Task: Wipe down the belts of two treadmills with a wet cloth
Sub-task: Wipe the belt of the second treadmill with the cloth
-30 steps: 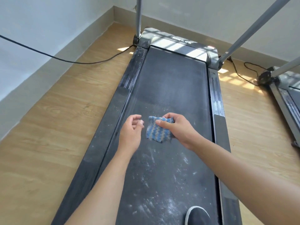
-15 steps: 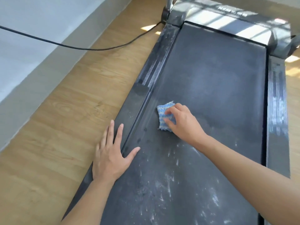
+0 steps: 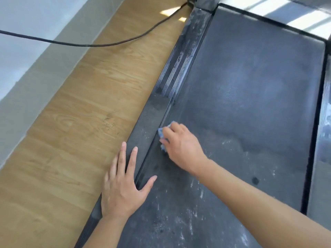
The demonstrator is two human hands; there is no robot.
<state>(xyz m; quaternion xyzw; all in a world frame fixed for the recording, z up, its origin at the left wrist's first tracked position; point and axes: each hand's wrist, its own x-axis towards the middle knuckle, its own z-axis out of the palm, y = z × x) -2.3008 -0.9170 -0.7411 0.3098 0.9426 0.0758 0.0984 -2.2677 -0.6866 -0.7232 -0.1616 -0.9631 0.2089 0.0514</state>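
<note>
– at the left edge of the belt (image 3: 250, 104), just beside the side rail (image 3: 152, 119), what is that blue scrap?
– the cloth (image 3: 160, 131), bunched small. the right hand (image 3: 180, 145) has its fingers curled over it and presses it onto the belt, so only two bits of the cloth peep out by the fingertips.
– which way does it lie?
– cannot tell; too much is hidden to read a long axis. the belt itself is a long, dark, matt rectangle, finely grained, running away from the person toward the glossy silver cover (image 3: 295, 18) at the top right.
– clean?
– the near part is speckled with white dust streaks (image 3: 201, 192); farther up it looks plain, dull grey-black.
– and the other hand?
– the left hand (image 3: 123, 185) lies flat, fingers straight and spread, holding nothing. its palm rests on the rail, thumb reaching onto the belt.
– the rail's surface?
– dusty black, smooth near the hands, ribbed with fine lines higher up.
– beside it?
– wood-grain floor (image 3: 80, 122), a black cable (image 3: 89, 44) curving across it, and a pale wall (image 3: 26, 33).
</note>
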